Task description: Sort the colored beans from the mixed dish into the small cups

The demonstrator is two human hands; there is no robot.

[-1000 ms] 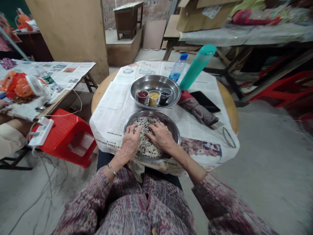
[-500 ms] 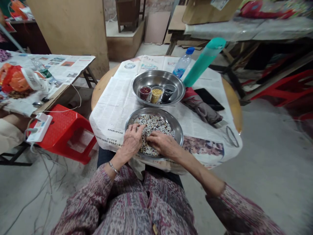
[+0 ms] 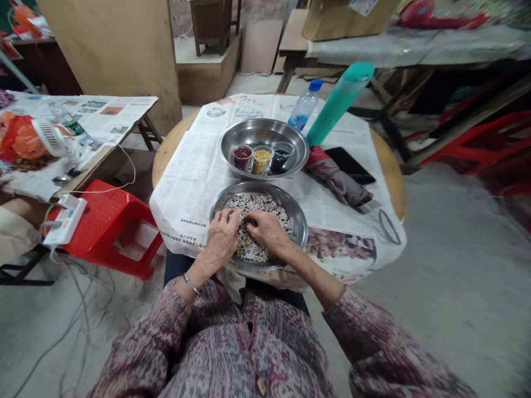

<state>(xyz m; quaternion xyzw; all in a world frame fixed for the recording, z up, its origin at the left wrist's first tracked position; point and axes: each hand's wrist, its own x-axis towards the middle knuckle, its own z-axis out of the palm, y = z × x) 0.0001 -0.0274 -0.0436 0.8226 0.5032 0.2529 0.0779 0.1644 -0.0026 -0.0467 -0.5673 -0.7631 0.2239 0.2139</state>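
Observation:
A steel bowl in front of me holds a layer of mixed grains and beans, white with dark, red and yellow bits. My left hand lies over the bowl's left side, fingers curled downward; whatever is under them is hidden. My right hand dips into the middle of the mix, thumb and fingers pinched together close to the left hand's fingertips. What the pinch holds is too small to make out. Behind stands a second steel bowl with three clear cups: red beans, yellow beans and black beans.
Newspaper covers the round table. At its back are a water bottle and a green bottle; to the right lie a folded umbrella and a dark tablet. A red stool with a power strip stands left.
My right hand has moved slightly up and left through the grains, nearer my left hand, and its elbow has drawn inward. The left hand stays over the bowl's left side.

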